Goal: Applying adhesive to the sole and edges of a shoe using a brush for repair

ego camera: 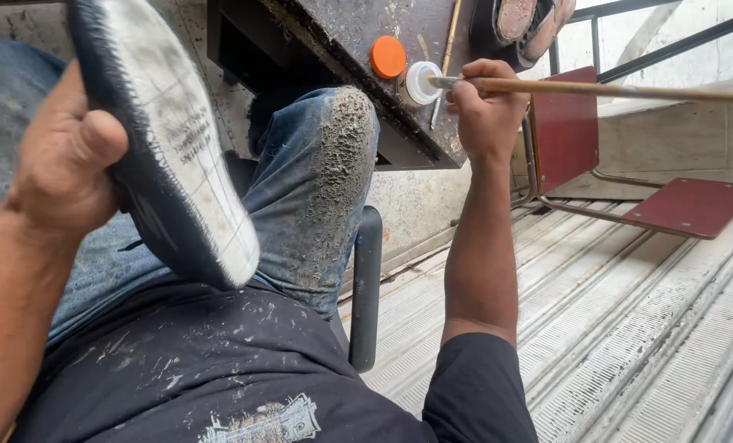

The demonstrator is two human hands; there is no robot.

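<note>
a seated person's left hand [63, 156] grips a dark shoe with a pale, stitched-edge sole [170, 139], fingers wrapped behind the upper and the thumb pressed on the near rim, the sole turned up toward the camera and held above the lap. the shoe looks light and a little flexible, with a stiffish sole; its rim, where the thumb sits, seems the surest place to hold it, since the flat of the sole may be tacky or dusty. just right of it, a glue-crusted blue denim knee [334, 164] rises against the edge of a worn dark wooden workbench [366, 33]. on the bench stand an orange round lid [388, 57] and, touching distance beside it, a small white-rimmed open pot [421, 82]. the right hand [485, 107] is closed around a long wooden-handled brush [612, 89], its tip resting at the pot's mouth; the handle looks thin, light and rigid, held close to the working end. shoe and brush are well apart, the knee between them. further right, a red metal-framed chair [678, 205] stands on a ribbed metal floor [629, 328].
</note>
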